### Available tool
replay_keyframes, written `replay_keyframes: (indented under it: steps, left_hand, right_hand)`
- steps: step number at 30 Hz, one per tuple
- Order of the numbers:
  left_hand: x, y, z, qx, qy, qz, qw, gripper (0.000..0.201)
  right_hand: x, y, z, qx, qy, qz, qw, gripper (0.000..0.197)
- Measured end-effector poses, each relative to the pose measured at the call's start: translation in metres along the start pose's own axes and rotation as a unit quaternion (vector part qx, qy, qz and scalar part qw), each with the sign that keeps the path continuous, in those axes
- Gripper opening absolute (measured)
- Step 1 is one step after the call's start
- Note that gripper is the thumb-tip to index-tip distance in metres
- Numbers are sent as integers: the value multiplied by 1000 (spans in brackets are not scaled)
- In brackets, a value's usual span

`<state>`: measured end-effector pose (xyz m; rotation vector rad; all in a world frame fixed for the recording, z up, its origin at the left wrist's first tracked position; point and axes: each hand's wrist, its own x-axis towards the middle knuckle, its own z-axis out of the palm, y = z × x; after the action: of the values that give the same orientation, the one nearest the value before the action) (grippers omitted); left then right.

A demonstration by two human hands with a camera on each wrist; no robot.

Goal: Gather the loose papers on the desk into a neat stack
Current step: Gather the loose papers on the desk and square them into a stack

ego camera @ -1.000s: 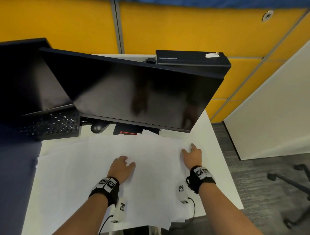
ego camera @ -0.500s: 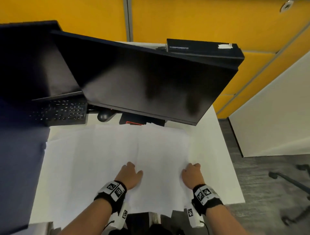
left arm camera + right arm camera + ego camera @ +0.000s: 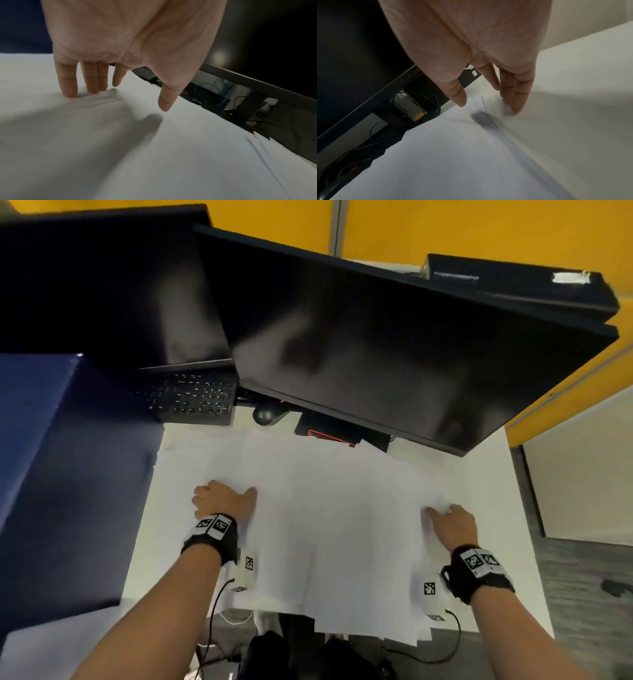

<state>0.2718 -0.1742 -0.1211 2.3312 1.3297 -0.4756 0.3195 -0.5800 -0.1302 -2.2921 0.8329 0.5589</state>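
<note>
White loose papers (image 3: 329, 508) lie spread and overlapping across the white desk (image 3: 507, 508), some hanging over its near edge. My left hand (image 3: 222, 498) rests on the sheets at the left, straight fingers (image 3: 70, 86) pressing down and rumpling the paper (image 3: 120, 135), thumb lifted. My right hand (image 3: 448, 518) is at the right edge of the spread, its fingertips (image 3: 515, 105) touching the desk (image 3: 573, 94) beside the sheets' edges (image 3: 488, 115), thumb hovering above the paper. Neither hand holds a sheet.
A large dark monitor (image 3: 394, 354) overhangs the far side of the papers. A laptop (image 3: 191, 398) sits far left with a mouse (image 3: 263, 416) beside it. A blue partition (image 3: 61, 474) borders the left. Floor (image 3: 582, 594) drops off at the right.
Both hands have spread apart: the left slid to the left side of the papers, the right out to their right edge. The head view shifted left and tilted down.
</note>
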Motion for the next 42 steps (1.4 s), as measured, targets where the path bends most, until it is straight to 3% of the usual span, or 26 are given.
replay_keyframes:
  steps: [3,10,12,15,16,20,27,31,35,37,40,42]
  left_hand:
    - [6,-4,8,-3,-25,17,1000,87]
    - [-7,6,29,-119,-100,147,977,51]
    - [-10,-2,22,-117,-130,150,973,59]
    - [-23,-22,17,-86,-202,139,966,97]
    - [-28,-26,19,-82,-211,146,963,99]
    - [-39,-25,24,-105,-185,194,957,45]
    - [-44,-18,7,-143,-140,207,958,33]
    - [-49,-13,-29,-193,-87,221,952,32]
    - [-56,-16,-84,-178,-45,250,951,30]
    - [-60,-19,-98,-168,-62,252,951,30]
    - [-69,-15,-91,-176,-83,253,948,30]
    - [-72,-12,-70,-187,-110,246,945,32]
  right_hand:
    - [-10,-12,20,-8,-15,-11,1000,74]
    - [-28,-32,44,8,-47,-60,997,67]
    - [-31,-23,35,21,-38,-57,997,70]
    - [-45,0,30,-20,-48,-38,998,91]
    - [-53,6,33,-30,-58,-36,997,96]
    - [-73,16,47,-26,-58,-33,997,98]
    - [-80,9,56,16,-61,-18,998,73]
    - [-88,7,57,2,-80,-27,996,74]
    - [-98,-4,53,-5,32,-130,991,79]
    - [-107,-26,48,124,-29,-173,977,76]
    - [-122,-61,53,280,-214,-151,924,75]
    - [-124,-72,62,295,-213,-147,920,49]
